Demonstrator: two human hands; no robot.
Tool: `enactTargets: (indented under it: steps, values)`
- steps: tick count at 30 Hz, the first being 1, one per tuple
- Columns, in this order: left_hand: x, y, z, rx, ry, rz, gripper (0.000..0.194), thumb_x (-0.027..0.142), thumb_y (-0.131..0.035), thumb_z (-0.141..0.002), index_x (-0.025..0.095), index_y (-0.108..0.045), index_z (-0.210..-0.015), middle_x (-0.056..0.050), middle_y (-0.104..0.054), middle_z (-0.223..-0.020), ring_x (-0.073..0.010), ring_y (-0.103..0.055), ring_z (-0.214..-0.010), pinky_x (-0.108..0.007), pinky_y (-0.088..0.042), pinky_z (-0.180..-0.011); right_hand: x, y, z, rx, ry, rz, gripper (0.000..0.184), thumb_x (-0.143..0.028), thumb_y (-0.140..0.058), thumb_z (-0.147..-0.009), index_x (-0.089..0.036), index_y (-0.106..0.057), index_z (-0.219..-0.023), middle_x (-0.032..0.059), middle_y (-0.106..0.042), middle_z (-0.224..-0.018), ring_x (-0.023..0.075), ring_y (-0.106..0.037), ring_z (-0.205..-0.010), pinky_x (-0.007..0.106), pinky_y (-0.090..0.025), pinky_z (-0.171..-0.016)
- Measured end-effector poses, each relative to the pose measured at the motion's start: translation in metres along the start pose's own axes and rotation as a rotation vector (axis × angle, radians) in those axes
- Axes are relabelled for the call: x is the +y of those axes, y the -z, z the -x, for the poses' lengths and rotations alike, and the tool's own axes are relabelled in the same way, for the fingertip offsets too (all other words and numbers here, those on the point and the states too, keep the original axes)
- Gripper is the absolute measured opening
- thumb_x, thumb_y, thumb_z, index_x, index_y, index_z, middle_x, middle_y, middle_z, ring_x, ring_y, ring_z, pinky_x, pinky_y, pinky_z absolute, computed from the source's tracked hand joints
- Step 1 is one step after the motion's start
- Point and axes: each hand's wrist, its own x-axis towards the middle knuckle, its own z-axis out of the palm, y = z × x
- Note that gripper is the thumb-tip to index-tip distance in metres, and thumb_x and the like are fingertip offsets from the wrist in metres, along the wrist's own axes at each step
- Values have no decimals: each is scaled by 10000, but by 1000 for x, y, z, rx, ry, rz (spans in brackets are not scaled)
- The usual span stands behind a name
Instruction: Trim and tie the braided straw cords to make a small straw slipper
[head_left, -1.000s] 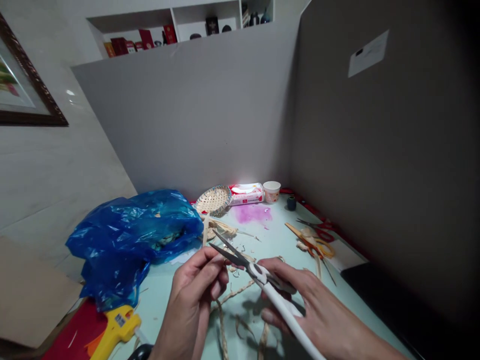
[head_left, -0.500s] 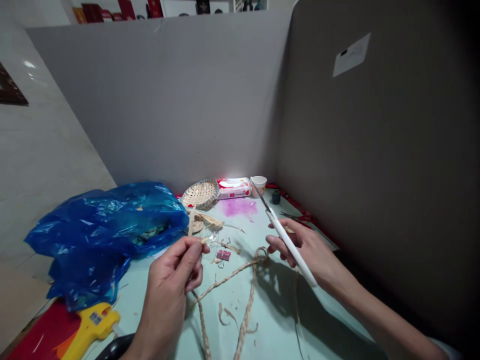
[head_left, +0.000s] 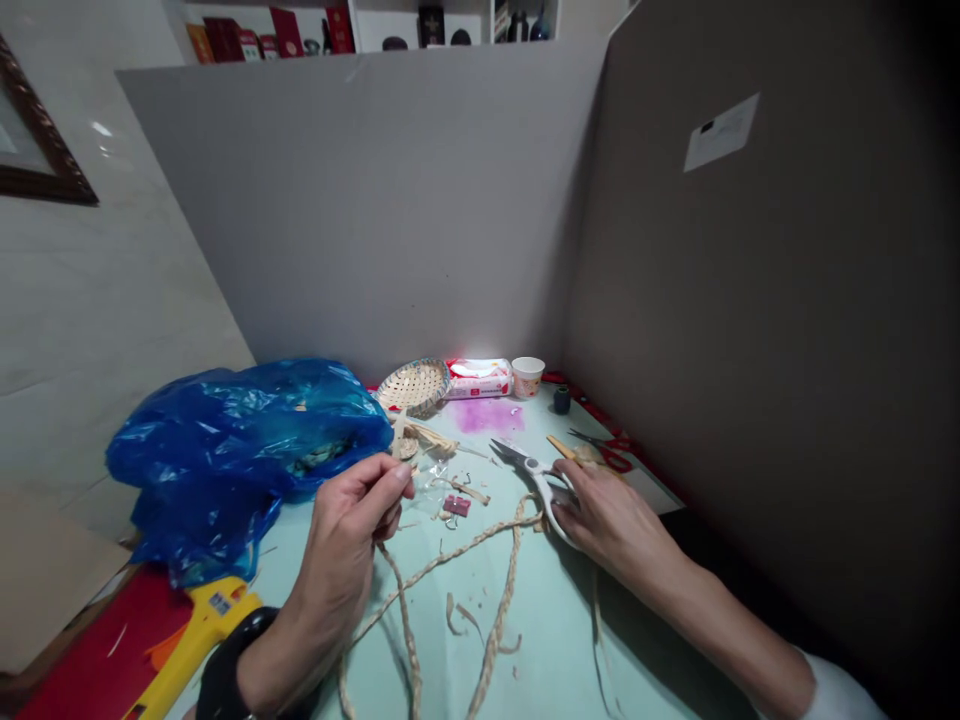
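Observation:
My left hand (head_left: 360,505) is closed in a pinch, thumb against forefinger. A braided straw cord (head_left: 407,625) emerges from beneath it, and a pale tip shows faintly at the fingertips. White-handled scissors (head_left: 532,464) are in my right hand (head_left: 611,505), fingers at the handle loops. Their blades point left and away, slightly apart, with nothing visible between them. More of the braided cord crosses the table below, with a loop close to the scissors' handles. A pink binder clip (head_left: 456,505) and loose straw scraps (head_left: 469,490) lie between my hands.
A blue plastic bag (head_left: 247,430) and yellow glue gun (head_left: 199,640) are at left. Along the back stand a woven basket (head_left: 414,386), tissue pack (head_left: 480,380), paper cup (head_left: 528,377) and dark thread spool (head_left: 562,400). Red-handled scissors (head_left: 616,455) lie right, near the grey partition (head_left: 720,330).
My right hand has lowered the scissors from a raised, edge-on tilt to nearer the table, with the blades pointing left. My left hand keeps its pinch. The camera view has shifted slightly.

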Motion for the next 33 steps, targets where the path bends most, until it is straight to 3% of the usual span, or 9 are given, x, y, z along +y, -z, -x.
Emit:
enactTargets:
  steps: [6, 10, 15, 19, 23, 27, 29, 31, 33]
  values:
    - [3, -7, 0, -98, 101, 85, 306, 403, -727, -777, 115, -679, -687, 71, -365, -516, -56, -203, -463, -202, -140, -421, 4, -5, -2, 80, 39, 66, 282, -196, -509, -844, -143, -615, -1100, 153, -684, -918, 302, -652, -877, 335, -439, -701]
    - [1, -7, 1, -138, 128, 165, 280, 369, -640, -844, 99, -712, -827, 14, -475, -631, -78, -286, -521, -200, -257, -464, 4, -3, -1, 112, 53, 91, 270, -205, -479, -866, -158, -608, -1098, 143, -689, -919, 293, -664, -870, 343, -472, -710]
    - [-1, -7, 0, -188, 118, 181, 197, 273, -597, -868, 95, -671, -908, -40, -596, -677, -86, -320, -528, -219, -283, -499, 8, -4, -2, 104, 66, 121, 270, -178, -456, -887, -132, -599, -1112, 166, -673, -972, 299, -662, -929, 364, -504, -764]
    - [-4, -8, 1, -224, 69, 138, 163, 299, -624, -876, 151, -616, -943, -37, -662, -667, -94, -337, -511, -232, -265, -507, 9, -10, -3, 79, 79, 147, 260, -130, -485, -865, -110, -623, -1085, 175, -668, -968, 295, -663, -904, 372, -510, -774]
    - [-1, -11, 8, -249, -35, -89, 149, 336, -586, -908, 191, -597, -876, -40, -710, -734, -119, -387, -556, -249, -303, -549, 9, -13, -3, 81, 86, 161, 260, -97, -503, -857, -107, -644, -1075, 183, -667, -950, 321, -655, -923, 393, -508, -769]
    - [1, -18, 11, -266, -107, -324, 208, 346, -517, -938, 211, -616, -816, -11, -688, -714, -137, -384, -538, -270, -292, -528, -3, -1, 3, 94, 109, 143, 203, -98, -501, -876, -120, -672, -984, 178, -667, -933, 328, -644, -899, 419, -500, -768]
    - [0, -23, 11, -269, -167, -420, 238, 322, -505, -939, 218, -619, -758, -11, -686, -697, -156, -459, -572, -276, -329, -567, -17, 10, 9, 126, 164, 85, 246, -167, -467, -945, -150, -629, -1129, 148, -668, -1011, 279, -640, -938, 381, -496, -811]
    - [-2, -28, 11, -291, -230, -536, 256, 294, -483, -945, 224, -613, -736, -8, -684, -691, -177, -539, -639, -281, -367, -632, -33, 21, 16, 224, 316, -133, 304, -252, -475, -987, -157, -551, -1265, 126, -672, -1072, 217, -646, -927, 318, -491, -824]
    - [-4, -34, 11, -328, -266, -632, 257, 274, -455, -952, 226, -604, -748, -1, -677, -698, -185, -580, -674, -284, -384, -663, -48, 29, 23, 339, 502, -269, 237, -230, -485, -993, -159, -587, -1195, 103, -696, -997, 210, -634, -877, 315, -472, -785]
